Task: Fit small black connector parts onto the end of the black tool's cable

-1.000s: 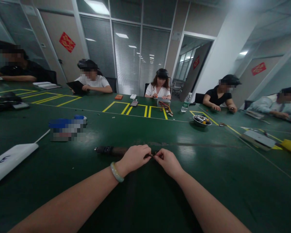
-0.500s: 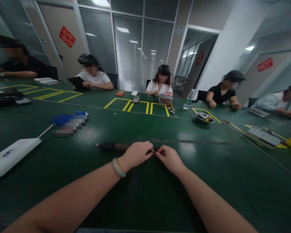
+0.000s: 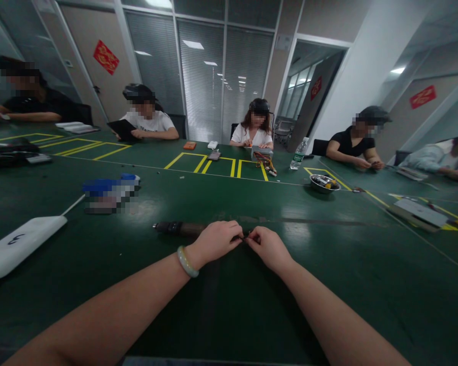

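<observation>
A dark, cylindrical tool that looks like an electric screwdriver (image 3: 179, 228) lies on the green table, its metal tip pointing left. My left hand (image 3: 219, 239), with a pale bangle at the wrist, covers the tool's right end. Its thumb and fingers are pinched together. Close by on the right, my right hand (image 3: 267, 248) is pinched too, its fingertips almost meeting those of the left. Between them shows a tiny dark piece (image 3: 245, 237), too small to name. Whether it joins the tool is hidden by my left hand.
A white power strip (image 3: 26, 246) and a blurred blue-and-white item (image 3: 112, 193) lie left. Ahead stand a metal bowl (image 3: 324, 184), a water bottle (image 3: 298, 155) and a grey box with wires (image 3: 262, 153). Several people sit around the table (image 3: 168, 315). Yellow tape marks its surface.
My hands stay nearly in place, fingertips slightly shifted around the tiny piece. The view has moved a little. At the right, the person in black has brought their hands together.
</observation>
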`<action>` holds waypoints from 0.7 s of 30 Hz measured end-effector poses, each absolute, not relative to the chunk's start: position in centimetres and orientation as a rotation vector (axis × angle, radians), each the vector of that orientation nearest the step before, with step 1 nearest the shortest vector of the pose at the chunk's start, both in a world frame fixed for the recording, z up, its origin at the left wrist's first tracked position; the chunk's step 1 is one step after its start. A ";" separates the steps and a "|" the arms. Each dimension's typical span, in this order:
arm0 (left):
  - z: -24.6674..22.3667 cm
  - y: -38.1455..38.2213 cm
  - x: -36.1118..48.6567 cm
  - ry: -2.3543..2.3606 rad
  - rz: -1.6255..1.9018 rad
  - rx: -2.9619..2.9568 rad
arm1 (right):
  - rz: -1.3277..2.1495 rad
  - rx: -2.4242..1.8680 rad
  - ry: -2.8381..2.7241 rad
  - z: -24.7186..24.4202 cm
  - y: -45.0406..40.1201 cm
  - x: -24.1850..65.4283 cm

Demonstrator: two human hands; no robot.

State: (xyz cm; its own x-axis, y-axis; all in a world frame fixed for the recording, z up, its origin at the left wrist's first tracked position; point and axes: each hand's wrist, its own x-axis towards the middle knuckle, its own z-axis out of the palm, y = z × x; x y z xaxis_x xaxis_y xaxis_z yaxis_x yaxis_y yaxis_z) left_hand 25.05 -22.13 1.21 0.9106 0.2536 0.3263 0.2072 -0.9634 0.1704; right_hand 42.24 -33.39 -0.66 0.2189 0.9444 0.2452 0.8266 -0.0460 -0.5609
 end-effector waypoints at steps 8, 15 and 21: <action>1.0 -21.9 25.0 0.382 0.550 2.856 | 0.330 -1.887 -1.565 -1.0 -33.5 42.6; 1.0 -22.0 25.1 0.390 0.531 2.893 | 0.372 -1.872 -1.552 -0.9 -33.5 42.7; 0.6 -21.9 25.3 0.373 0.547 2.893 | 0.388 -1.871 -1.542 -1.0 -33.6 42.6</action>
